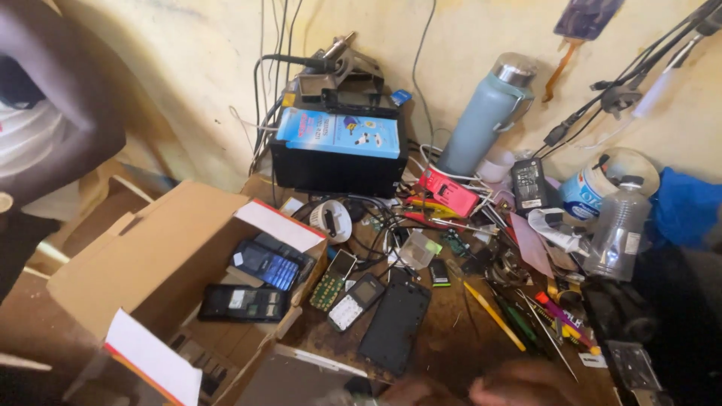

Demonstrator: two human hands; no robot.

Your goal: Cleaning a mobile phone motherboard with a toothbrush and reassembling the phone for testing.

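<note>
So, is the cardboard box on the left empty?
No, the open cardboard box holds several old phones, lying flat inside it.

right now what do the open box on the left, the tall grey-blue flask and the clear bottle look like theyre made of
Open box: brown corrugated cardboard, matte, with creased flaps. Tall flask: likely painted metal, matte grey-blue body and a shiny steel-looking cap. Clear bottle: thin see-through plastic, judging by its ribbed wall and dark screw cap.

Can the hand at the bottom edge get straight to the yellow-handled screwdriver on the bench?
Probably yes. The blurred hand sits just below the yellow-handled screwdriver, which lies loose on the wooden bench with bare wood between them. Which hand it is cannot be told.
</note>
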